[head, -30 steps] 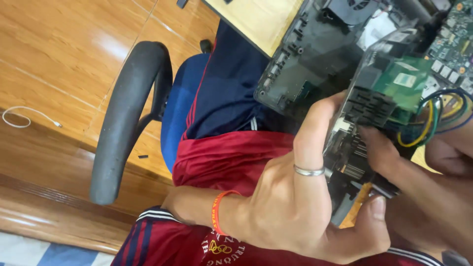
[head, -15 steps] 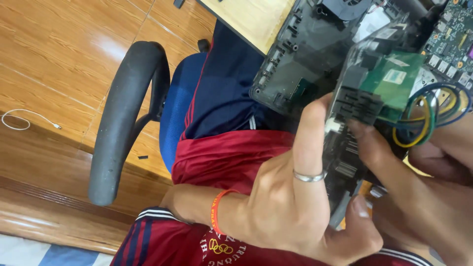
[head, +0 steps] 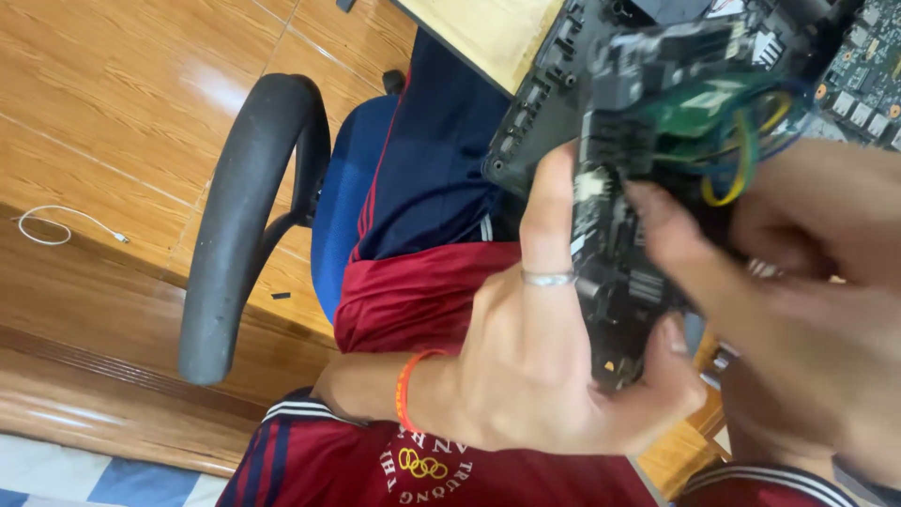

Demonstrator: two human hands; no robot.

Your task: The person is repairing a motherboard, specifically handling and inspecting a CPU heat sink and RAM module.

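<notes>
1. The left hand fills the near middle of the view, closed around the lower end of a black plastic electronic module with slots and connectors. Its thumb presses the module's bottom edge, its index finger lies straight up the module's left side, and that finger wears a thin silver ring. A thin orange bracelet circles the wrist.
2. The right hand comes in from the right, blurred, with its fingers curled onto the module's right side; it grips the module, though the blur hides exactly where each fingertip sits.
3. The module is held upright between both hands, above the person's lap, in front of the red shirt with striped cuffs.
4. At the module's upper end sits a small green circuit board, and a loop of yellow, green and blue wires curls out beside it toward the right hand.
5. Just behind the module is a larger dark grey plastic chassis, tilted, touching or nearly touching it; I cannot tell which.
6. At the top right corner a green motherboard with small chips shows.
7. Left of the lap are the blue seat of a chair and its curved black armrest.
8. Behind the chassis is the edge of a pale wooden counter.
9. Farthest left, a thin white cable lies on the glossy wooden floor.
</notes>
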